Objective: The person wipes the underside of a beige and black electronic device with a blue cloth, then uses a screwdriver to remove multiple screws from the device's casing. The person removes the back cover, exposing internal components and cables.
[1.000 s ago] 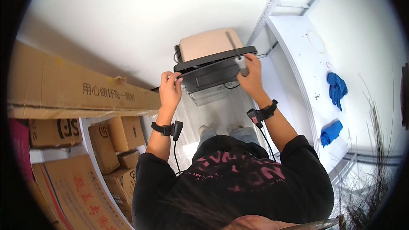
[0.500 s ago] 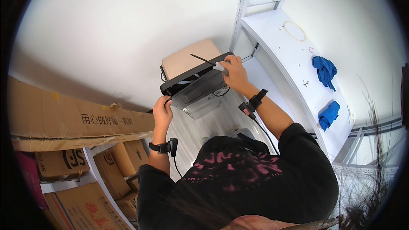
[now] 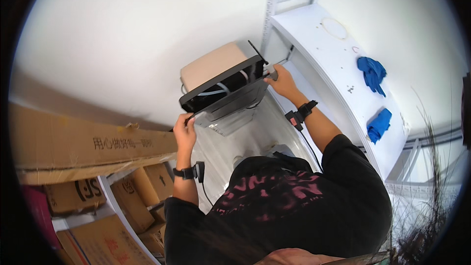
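Note:
A tall appliance with a black frame (image 3: pixel 200 95) stands on the floor in front of me. Its dark grey panel (image 3: pixel 235 99) is tilted toward me, and pale tubes or cables show in the gap behind it. My left hand (image 3: pixel 184 130) pinches the panel's left corner between thumb and fingers. At the right corner, my right hand (image 3: pixel 283 84) grips a tool that looks like a screwdriver (image 3: pixel 258 53), with a thin black shaft and grey handle. Its shaft points up and away; those fingers also touch the panel's edge.
Behind the frame is a beige box-shaped part (image 3: pixel 213 66), near the white wall. A white shelf (image 3: pixel 338 73) to the right bears two blue cloths (image 3: pixel 373 73), a pale ring and small loose bits. Cardboard boxes (image 3: pixel 93 142) fill the shelving at my left.
The panel has tilted further from the frame, widening the gap. My right hand has shifted right to the corner, and the tool's shaft has swung to point more upward.

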### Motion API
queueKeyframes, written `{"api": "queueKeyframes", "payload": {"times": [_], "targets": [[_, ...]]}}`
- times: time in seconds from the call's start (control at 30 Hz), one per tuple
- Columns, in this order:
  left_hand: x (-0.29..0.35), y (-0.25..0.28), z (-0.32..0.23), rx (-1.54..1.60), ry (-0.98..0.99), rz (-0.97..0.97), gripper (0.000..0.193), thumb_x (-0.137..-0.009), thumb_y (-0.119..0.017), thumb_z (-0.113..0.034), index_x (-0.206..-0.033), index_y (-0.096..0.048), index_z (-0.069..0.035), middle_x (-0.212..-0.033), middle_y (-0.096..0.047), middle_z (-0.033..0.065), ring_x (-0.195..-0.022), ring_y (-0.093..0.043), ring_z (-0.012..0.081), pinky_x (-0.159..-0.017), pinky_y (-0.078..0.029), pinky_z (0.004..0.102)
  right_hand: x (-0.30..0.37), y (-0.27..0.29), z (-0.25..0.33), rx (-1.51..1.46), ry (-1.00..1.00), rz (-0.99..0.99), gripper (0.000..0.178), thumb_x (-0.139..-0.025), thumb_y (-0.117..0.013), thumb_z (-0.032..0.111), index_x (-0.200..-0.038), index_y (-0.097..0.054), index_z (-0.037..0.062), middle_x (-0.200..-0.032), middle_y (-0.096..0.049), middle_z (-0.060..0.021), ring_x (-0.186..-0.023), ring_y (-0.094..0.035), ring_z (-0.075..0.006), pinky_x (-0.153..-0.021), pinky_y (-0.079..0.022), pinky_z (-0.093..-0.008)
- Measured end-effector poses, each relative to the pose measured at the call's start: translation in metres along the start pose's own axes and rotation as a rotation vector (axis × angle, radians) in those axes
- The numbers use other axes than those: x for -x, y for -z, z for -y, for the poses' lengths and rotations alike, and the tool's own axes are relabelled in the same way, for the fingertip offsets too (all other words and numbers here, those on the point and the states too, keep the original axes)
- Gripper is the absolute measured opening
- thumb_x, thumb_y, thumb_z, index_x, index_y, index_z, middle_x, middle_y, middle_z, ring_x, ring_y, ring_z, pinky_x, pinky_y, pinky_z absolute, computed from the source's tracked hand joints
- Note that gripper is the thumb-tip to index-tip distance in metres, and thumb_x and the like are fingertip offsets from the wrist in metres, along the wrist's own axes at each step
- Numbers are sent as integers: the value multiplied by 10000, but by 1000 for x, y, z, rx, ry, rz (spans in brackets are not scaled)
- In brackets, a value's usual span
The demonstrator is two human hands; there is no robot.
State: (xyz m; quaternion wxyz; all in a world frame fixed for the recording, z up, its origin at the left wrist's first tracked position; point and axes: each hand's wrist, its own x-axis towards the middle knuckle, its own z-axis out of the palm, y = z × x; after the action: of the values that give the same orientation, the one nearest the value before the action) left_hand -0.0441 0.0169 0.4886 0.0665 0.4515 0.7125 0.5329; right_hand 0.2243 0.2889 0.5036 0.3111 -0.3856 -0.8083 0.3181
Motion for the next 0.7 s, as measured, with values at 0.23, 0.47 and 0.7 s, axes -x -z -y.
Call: {"api": "queueKeyframes", "payload": {"times": [0.23, 0.47, 0.7], "targets": [[-14, -5, -13, 303, -3, 2, 142, -899, -623, -135, -945, -602, -2, -767, -533, -29, -665, -434, 62, -620, -381, 191, 27, 51, 11, -220, -144, -81, 244, -756, -743, 141, -905, -571, 54, -820, -624, -60, -751, -579, -173, -705, -460, -305], [-45, -61, -52, 515, -83, 91, 197, -919, -595, -132, -1071, -563, -12, -918, -557, -5, -773, -473, 54, -714, -388, 191, 33, 130, 26, -504, -217, -337, 235, -731, -706, -58, -867, -553, 58, -809, -607, -19, -738, -557, -98, -675, -466, -244], [-66, -153, -81, 719, -14, 290, 330, -970, -495, -160, -1250, -445, 7, -932, -512, -21, -786, -419, 44, -734, -347, 177, 32, 226, 19, -600, -168, -551, 234, -731, -708, -65, -850, -547, 55, -781, -602, -16, -717, -566, -92, -653, -471, -230]]}}
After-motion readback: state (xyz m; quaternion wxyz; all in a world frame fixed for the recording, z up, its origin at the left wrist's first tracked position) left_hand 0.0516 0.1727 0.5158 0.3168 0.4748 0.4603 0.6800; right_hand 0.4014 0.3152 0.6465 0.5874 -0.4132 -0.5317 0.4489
